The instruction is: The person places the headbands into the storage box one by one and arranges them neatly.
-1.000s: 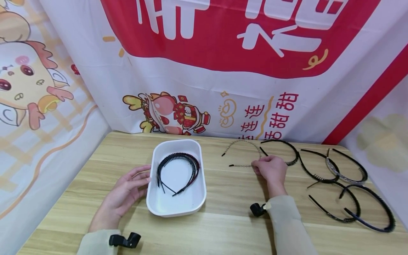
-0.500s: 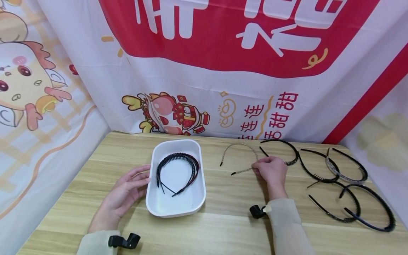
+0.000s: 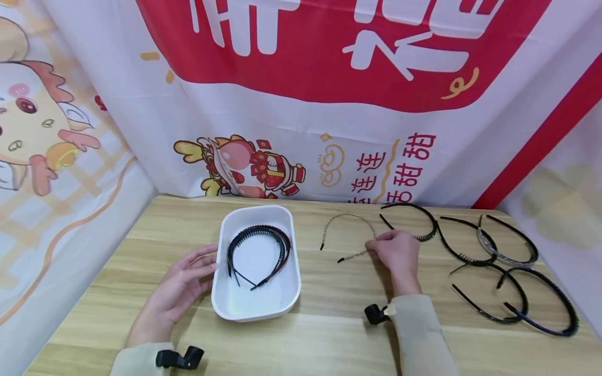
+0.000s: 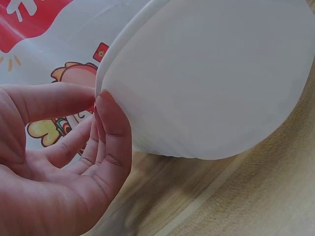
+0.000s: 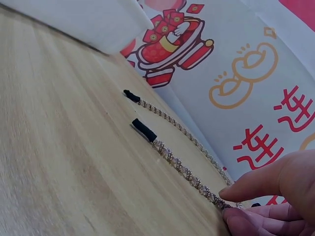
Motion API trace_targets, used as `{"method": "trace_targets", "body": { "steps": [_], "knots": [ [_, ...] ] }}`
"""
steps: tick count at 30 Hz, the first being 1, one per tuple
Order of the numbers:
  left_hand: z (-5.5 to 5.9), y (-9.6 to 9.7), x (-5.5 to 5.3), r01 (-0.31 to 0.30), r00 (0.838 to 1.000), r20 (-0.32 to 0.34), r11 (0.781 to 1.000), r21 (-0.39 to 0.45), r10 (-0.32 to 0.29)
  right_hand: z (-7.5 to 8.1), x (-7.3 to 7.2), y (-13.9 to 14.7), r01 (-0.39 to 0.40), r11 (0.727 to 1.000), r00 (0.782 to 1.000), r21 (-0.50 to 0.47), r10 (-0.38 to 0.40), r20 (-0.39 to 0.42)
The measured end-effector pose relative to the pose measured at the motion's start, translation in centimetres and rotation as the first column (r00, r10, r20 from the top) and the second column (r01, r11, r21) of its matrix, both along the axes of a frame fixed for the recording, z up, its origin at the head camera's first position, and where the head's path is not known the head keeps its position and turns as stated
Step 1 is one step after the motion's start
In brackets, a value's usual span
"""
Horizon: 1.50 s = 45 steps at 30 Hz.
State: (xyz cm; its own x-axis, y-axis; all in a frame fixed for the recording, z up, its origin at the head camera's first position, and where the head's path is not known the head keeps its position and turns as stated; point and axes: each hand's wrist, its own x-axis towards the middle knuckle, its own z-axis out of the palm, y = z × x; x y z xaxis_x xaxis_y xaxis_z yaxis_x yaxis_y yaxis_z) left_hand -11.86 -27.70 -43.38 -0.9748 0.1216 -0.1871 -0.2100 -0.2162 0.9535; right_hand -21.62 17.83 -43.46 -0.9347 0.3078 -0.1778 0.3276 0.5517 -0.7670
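My right hand (image 3: 396, 256) pinches a beaded headband (image 5: 186, 171) between thumb and fingers in the right wrist view. The headband has sparkling beads and black-tipped ends, which point left in the head view. At the left wall of a white plastic tub (image 3: 220, 297), my left hand (image 3: 185, 284) holds on with thumb and forefinger meeting at the rim, as the left wrist view shows. Inside the tub lie several dark toothed headbands (image 3: 265, 230), overlapping one another.
Right of my right hand, several black headbands (image 3: 559, 292) lie spread and partly overlapping on the wooden table (image 3: 338, 329). One toothed black headband (image 3: 435, 222) sits just behind that hand. A printed cloth (image 3: 301, 120) hangs along the table's back edge.
The beaded headband has turned in my right hand, its open ends swinging toward me. My left hand stays at the tub. The head view has shifted slightly.
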Motion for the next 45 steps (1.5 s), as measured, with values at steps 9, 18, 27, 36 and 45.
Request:
{"method": "trace_targets", "body": {
  "steps": [9, 18, 27, 36, 45],
  "knots": [
    [-0.6, -0.2, 0.4, 0.031, 0.999, -0.041, 0.998, 0.050, -0.029, 0.0, -0.1, -0.1, -0.007, 1.000, 1.000, 0.023, 0.007, 0.024],
    [-0.9, -0.7, 0.6, 0.040, 0.997, -0.066, 0.997, 0.072, -0.035, -0.3, -0.1, -0.1, -0.023, 1.000, 0.999, -0.016, 0.023, 0.023],
    [-1.1, -0.6, 0.4, 0.024, 0.999, -0.047, 0.998, 0.058, -0.021, -0.6, -0.2, 0.0, -0.026, 1.000, 1.000, -0.017, 0.026, 0.006],
    [-0.7, -0.3, -0.2, 0.025, 0.998, -0.055, 0.998, 0.052, -0.022, -0.6, -0.6, 0.3, -0.006, 1.000, 1.000, -0.021, 0.006, -0.005],
    [-0.6, -0.4, -0.2, 0.038, 0.997, -0.064, 0.998, 0.058, -0.035, -0.3, -0.5, 0.2, 0.010, 0.997, 1.000, -0.083, -0.011, -0.020]
  ]
}}
